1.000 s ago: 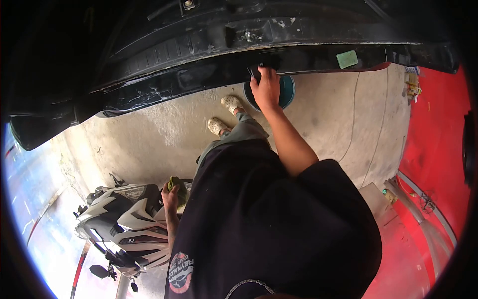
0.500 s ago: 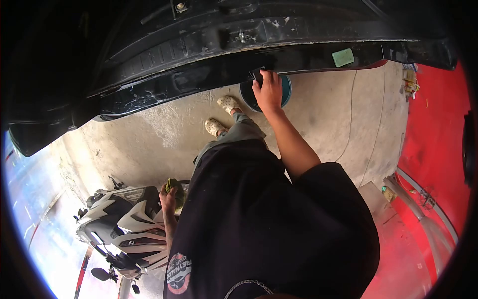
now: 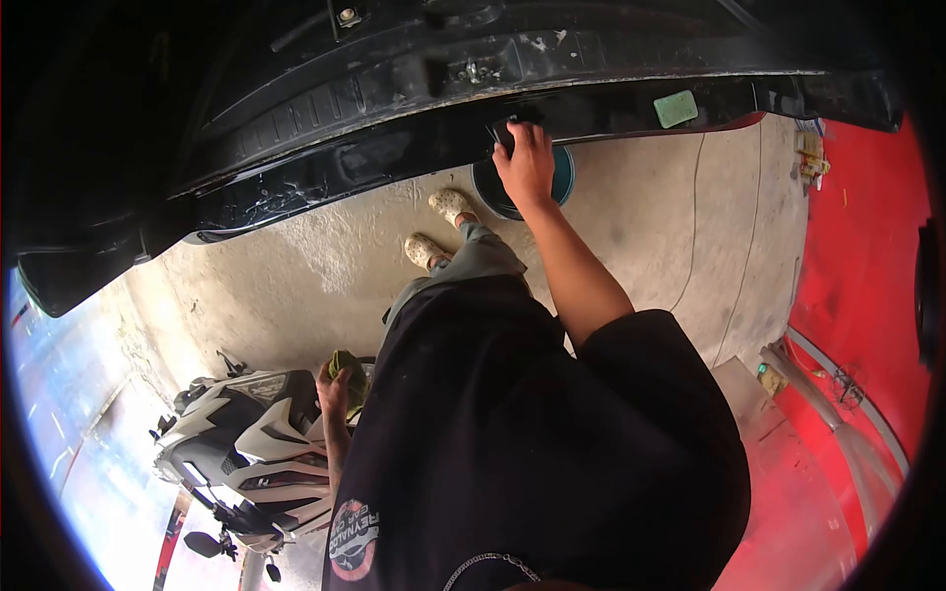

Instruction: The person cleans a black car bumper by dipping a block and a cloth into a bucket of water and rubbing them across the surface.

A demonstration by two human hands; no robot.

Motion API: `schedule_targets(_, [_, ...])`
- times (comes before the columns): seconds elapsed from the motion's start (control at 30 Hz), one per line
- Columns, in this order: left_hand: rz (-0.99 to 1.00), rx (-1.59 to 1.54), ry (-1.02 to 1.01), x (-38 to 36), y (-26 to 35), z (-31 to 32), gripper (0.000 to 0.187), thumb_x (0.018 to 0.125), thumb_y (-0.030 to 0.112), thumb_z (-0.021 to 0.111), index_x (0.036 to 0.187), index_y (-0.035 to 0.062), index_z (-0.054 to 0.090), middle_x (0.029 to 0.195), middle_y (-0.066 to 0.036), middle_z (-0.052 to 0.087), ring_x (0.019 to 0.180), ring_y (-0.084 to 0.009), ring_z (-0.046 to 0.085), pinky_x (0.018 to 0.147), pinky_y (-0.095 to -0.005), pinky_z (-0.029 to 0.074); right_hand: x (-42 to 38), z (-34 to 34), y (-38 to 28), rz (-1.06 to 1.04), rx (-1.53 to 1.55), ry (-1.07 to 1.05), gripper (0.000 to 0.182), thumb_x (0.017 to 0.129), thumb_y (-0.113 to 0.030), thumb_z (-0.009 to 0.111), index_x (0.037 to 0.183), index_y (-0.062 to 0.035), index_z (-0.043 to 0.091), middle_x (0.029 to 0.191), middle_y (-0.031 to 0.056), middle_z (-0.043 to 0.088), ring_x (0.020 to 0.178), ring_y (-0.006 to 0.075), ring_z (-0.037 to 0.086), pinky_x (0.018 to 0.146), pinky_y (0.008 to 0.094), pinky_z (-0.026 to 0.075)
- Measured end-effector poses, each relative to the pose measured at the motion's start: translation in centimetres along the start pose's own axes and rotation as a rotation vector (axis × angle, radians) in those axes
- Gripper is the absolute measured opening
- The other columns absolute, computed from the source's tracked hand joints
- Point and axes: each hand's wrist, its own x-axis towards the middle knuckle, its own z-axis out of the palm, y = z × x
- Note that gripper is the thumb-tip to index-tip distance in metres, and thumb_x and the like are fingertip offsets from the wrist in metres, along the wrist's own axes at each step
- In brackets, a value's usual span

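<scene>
My right hand (image 3: 525, 169) is closed on a small black pad (image 3: 505, 131), pressed against the glossy black car bumper (image 3: 384, 158). The fingers partly hide the pad. Down at my left side, my left hand (image 3: 334, 392) grips a bunched green and yellow cloth (image 3: 347, 371). A pale green rectangular block (image 3: 676, 109), like a sponge, rests on the bumper to the right of my right hand. Below that hand stands a dark teal bucket (image 3: 564, 177), partly covered by the hand and the bumper.
A white and black motorcycle (image 3: 266, 433) stands close behind my left arm. My feet in beige clogs (image 3: 424, 250) are on the concrete floor (image 3: 305, 286). Thin cables (image 3: 696, 231) run along the floor at right, near a red panel (image 3: 867, 236).
My right hand has shifted slightly left and up along the bumper with the black pad. My left hand keeps the cloth in nearly the same place.
</scene>
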Motion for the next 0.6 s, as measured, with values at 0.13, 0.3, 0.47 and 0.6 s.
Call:
schedule_targets(0.13, [0.000, 0.032, 0.002, 0.2, -0.1, -0.1, 0.047, 0.080, 0.021, 0.074, 0.121, -0.0019, 0.065, 0.100, -0.010, 0.071, 0.089, -0.0194, 0.067, 0.081, -0.0328, 0.053, -1.2, -0.5, -0.4, -0.019, 0.062, 0.037, 0.043, 0.077, -0.012, 0.077, 0.116, -0.0064, 0.059, 0.109, 0.0142, 0.061, 0.102, 0.0391, 0.057, 0.089, 0.0477, 0.048])
schedule_targets(0.3, [-0.018, -0.067, -0.015, 0.2, -1.1, -0.4, 0.048, 0.080, 0.022, 0.074, 0.121, -0.0015, 0.065, 0.100, -0.010, 0.071, 0.089, -0.0189, 0.068, 0.081, -0.0324, 0.054, -1.2, 0.2, 0.0, -0.031, 0.055, 0.016, 0.042, 0.079, -0.019, 0.077, 0.117, -0.0114, 0.061, 0.116, 0.0117, 0.060, 0.106, 0.0361, 0.058, 0.086, 0.0466, 0.052])
schedule_targets(0.47, [-0.005, -0.012, 0.007, -0.7, 0.1, -0.3, 0.046, 0.080, 0.021, 0.074, 0.119, -0.0016, 0.066, 0.099, -0.009, 0.071, 0.087, -0.0187, 0.067, 0.081, -0.0317, 0.053, 1.9, 0.3, -1.4, 0.056, 0.183, 0.009, 0.041, 0.079, -0.015, 0.078, 0.115, -0.0071, 0.060, 0.115, 0.0161, 0.062, 0.107, 0.0398, 0.058, 0.092, 0.0479, 0.049])
schedule_targets(0.6, [0.012, -0.094, 0.012, -0.9, -0.9, -0.6, 0.043, 0.081, 0.018, 0.073, 0.119, -0.0015, 0.066, 0.098, -0.009, 0.071, 0.086, -0.0183, 0.066, 0.081, -0.0311, 0.053, 1.7, 1.5, -2.5, 0.113, 0.199, 0.058, 0.042, 0.077, -0.016, 0.080, 0.113, -0.0072, 0.061, 0.115, 0.0163, 0.062, 0.108, 0.0395, 0.058, 0.093, 0.0478, 0.050])
